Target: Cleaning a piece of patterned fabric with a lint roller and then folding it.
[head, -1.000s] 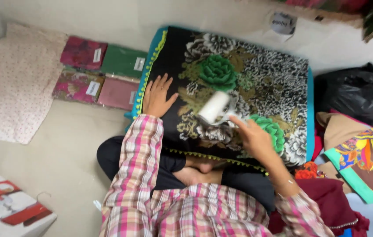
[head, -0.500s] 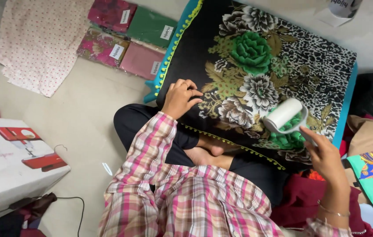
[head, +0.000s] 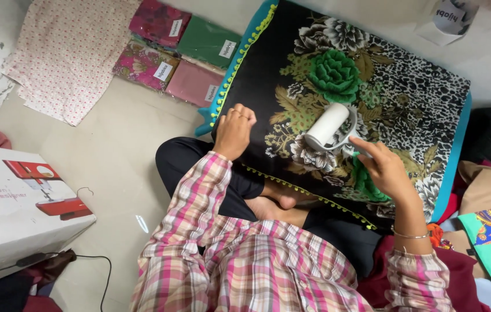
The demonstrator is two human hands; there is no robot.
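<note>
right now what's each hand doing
left hand: closed in a loose fist, resting on the floral cloth.
right hand: holding the white lint roller.

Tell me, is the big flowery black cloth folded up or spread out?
Spread out. The black floral cloth lies flat across the floor and the person's lap, its teal edge showing. The left hand rests on it.

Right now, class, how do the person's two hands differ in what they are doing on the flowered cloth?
The right hand grips the handle of a white lint roller, fingers wrapped round it; the left hand holds no tool. The left hand is curled into a loose fist pressing on the black flowered cloth near its beaded edge; the right hand is further in, over the flowers. Both are on the same cloth.
</note>
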